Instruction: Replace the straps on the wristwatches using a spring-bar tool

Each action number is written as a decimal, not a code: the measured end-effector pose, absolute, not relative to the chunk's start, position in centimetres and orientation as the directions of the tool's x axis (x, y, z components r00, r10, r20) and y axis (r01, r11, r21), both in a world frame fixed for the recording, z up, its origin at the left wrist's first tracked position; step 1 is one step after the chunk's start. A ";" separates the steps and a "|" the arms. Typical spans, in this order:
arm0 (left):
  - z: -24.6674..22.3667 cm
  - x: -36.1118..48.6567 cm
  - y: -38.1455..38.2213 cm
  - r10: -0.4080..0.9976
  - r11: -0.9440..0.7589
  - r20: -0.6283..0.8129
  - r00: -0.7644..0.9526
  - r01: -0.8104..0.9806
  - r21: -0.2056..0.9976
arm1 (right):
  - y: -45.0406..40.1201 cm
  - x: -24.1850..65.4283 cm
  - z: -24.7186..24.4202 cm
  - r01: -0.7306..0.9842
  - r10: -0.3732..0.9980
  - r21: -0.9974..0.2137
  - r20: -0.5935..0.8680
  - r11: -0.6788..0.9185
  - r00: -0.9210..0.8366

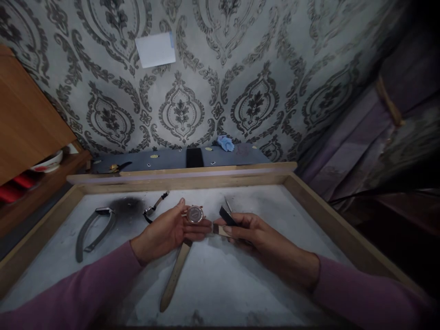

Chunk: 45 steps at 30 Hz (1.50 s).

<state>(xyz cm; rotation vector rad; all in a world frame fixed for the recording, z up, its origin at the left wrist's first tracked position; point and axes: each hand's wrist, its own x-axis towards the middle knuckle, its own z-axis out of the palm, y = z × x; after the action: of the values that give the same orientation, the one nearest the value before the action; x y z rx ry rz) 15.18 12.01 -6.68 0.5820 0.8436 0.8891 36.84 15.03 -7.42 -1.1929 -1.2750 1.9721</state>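
My left hand [168,229] is palm up with a round watch case [195,214] resting on its fingers; the case has no strap on it. My right hand [254,231] pinches a light and brown strap piece [220,230] together with a dark flat object [227,216]. A thin pointed metal tip [228,204] shows just behind that dark object. Below my left fingers a beige strap piece [175,277] lies slantwise on the white surface, its upper end close under the hand.
A grey-strapped watch [94,231] and a small dark-strapped watch [150,211] lie at left. A wooden frame [206,181] borders the white surface. Beyond it are a black phone-like object [194,157] and a blue crumpled cloth [226,143].
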 end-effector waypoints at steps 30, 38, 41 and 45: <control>-3.1 10.8 11.9 0.889 0.431 -0.392 0.237 -0.140 0.892 | 15.1 36.9 -7.3 0.024 0.776 -0.902 -0.383 -0.430 -0.501; -3.9 8.6 9.3 0.887 0.447 -0.440 0.141 -0.021 0.894 | 15.2 37.0 -6.9 -0.014 0.778 -0.901 -0.367 -0.434 -0.510; -3.9 8.0 9.6 0.926 0.376 -0.376 0.000 -0.046 0.925 | 15.3 37.1 -6.8 -0.018 0.790 -0.899 -0.374 -0.437 -0.486; -3.1 7.5 9.9 0.942 0.316 -0.324 -0.088 -0.094 0.944 | 15.4 37.3 -6.6 -0.026 0.784 -0.886 -0.396 -0.463 -0.478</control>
<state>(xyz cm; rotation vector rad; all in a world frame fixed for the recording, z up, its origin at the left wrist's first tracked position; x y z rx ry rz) 7.53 9.87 -3.12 0.8590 1.3617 1.0724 37.27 15.40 -6.65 -1.1594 -1.1817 1.9866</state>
